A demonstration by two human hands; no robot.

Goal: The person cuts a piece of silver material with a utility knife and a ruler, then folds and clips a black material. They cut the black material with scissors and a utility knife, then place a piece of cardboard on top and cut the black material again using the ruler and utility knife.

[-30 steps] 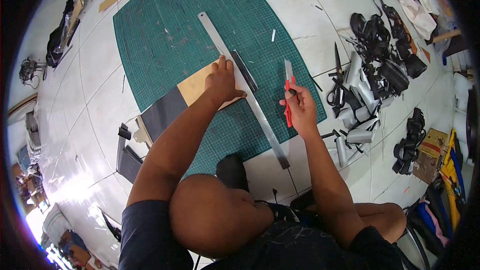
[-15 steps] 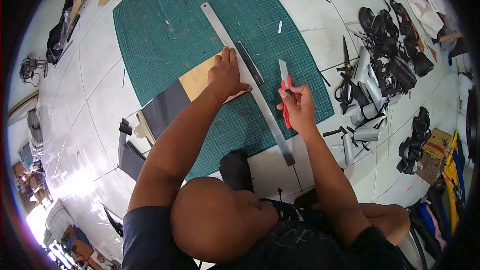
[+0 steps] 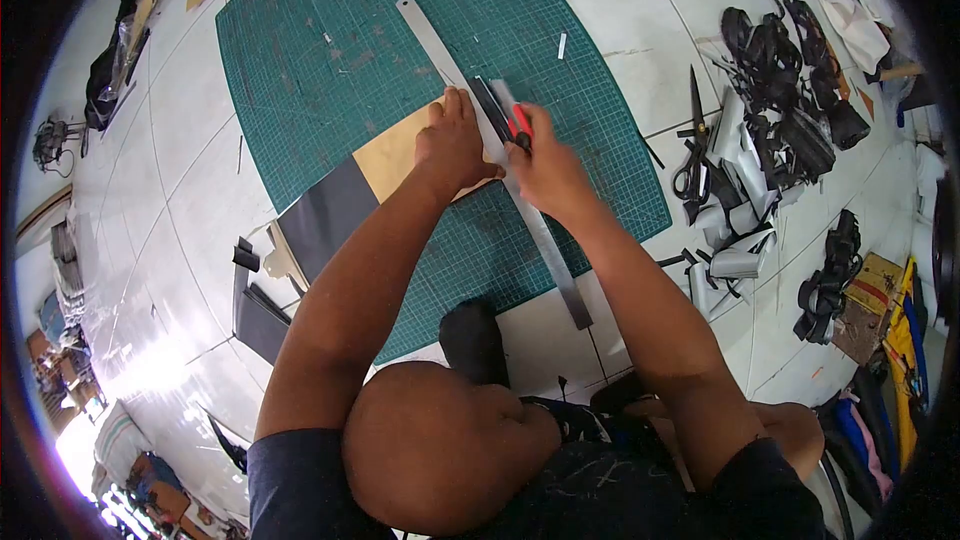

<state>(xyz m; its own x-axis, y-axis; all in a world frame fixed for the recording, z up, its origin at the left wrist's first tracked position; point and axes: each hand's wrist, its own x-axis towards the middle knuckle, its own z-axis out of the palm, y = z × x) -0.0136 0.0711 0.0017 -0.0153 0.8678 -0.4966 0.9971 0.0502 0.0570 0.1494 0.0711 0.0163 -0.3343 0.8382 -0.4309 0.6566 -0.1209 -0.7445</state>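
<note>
My left hand [image 3: 454, 147] lies spread on a tan board [image 3: 384, 155], its fingertips and thumb pressing at the edge of a long steel ruler [image 3: 546, 241]. Black sheet material [image 3: 328, 217] continues from the board toward the lower left. In my right hand [image 3: 553, 172] is a red utility knife [image 3: 521, 123], its fingers wrapped around the handle. The knife lies just right of the ruler, over a narrow black strip [image 3: 490, 108], with its blade pointing up and away from me. All of this rests on a green cutting mat [image 3: 350, 70].
White floor tiles [image 3: 640, 90] surround the mat. Scissors [image 3: 694, 140] lie to the right, beside a heap of black and silver scraps [image 3: 740, 190]. My foot [image 3: 474, 340] is at the mat's near edge. Black pieces [image 3: 262, 318] lie at the lower left.
My right hand has moved left and forward with the utility knife, from the bare mat to the ruler's right edge. My left hand stays on the ruler and board.
</note>
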